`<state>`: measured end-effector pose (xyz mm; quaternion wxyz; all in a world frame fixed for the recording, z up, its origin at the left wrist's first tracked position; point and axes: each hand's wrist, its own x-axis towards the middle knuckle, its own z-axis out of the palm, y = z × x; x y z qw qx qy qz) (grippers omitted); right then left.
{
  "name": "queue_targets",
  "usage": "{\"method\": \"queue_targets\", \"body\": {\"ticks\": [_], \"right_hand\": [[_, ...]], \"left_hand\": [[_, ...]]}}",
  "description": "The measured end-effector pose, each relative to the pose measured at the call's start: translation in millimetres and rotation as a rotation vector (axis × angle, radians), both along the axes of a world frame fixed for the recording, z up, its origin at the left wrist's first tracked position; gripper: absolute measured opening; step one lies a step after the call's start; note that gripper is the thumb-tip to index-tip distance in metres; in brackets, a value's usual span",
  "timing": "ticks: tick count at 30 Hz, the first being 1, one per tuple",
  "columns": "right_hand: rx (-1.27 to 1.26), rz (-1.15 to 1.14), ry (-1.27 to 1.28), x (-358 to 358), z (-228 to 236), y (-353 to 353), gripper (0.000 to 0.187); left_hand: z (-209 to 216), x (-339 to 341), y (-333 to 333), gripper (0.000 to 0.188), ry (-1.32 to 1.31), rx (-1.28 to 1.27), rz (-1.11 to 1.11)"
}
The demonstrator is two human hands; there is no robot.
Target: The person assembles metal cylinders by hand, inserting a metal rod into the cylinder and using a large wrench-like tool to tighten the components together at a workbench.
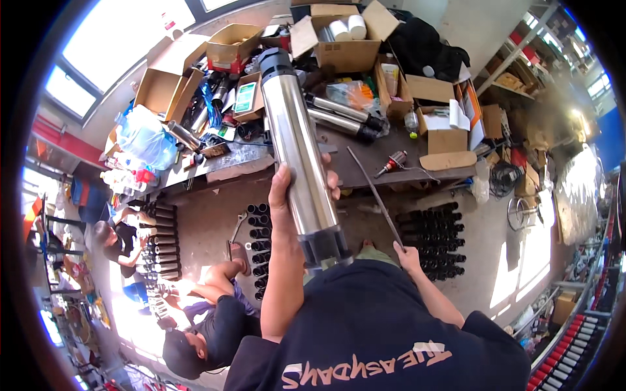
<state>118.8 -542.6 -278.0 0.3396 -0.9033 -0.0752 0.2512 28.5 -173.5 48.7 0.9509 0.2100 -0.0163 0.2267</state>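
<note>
My left hand [282, 190] is wrapped round a shiny steel submersible pump [297, 143] with black ends. The pump stands tilted in front of my chest, its lower end close to my dark shirt and its upper end over the workbench [365, 163]. My right hand [408, 257] is closed round the lower end of a thin metal rod [375, 189]. The rod slants up and to the left, its far tip against or over the bench's front part. On the bench behind the pump lie similar steel cylinders [339, 111] with black ends.
Cardboard boxes [349, 55], bags and loose parts crowd the bench. A small motor rotor [394, 161] lies near its front edge. Black parts stand in rows on the floor to the right [433, 238] and left [259, 244]. Two people [208, 332] work at the lower left.
</note>
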Motion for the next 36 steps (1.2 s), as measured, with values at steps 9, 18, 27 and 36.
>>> {"method": "queue_targets", "body": {"ticks": [9, 18, 27, 36], "right_hand": [[0.094, -0.098, 0.425, 49, -32, 21, 0.057], [0.120, 0.026, 0.354, 38, -52, 22, 0.046], [-0.092, -0.093, -0.058, 9, 37, 21, 0.063], [0.285, 0.111, -0.189, 36, 113, 12, 0.046]], "left_hand": [[9, -3, -3, 0.069, 0.099, 0.072, 0.049], [-25, -8, 0, 0.070, -0.019, -0.106, -0.041], [-77, -31, -22, 0.062, 0.129, -0.498, -0.076], [-136, 15, 25, 0.052, 0.024, -1.067, 0.024]]}}
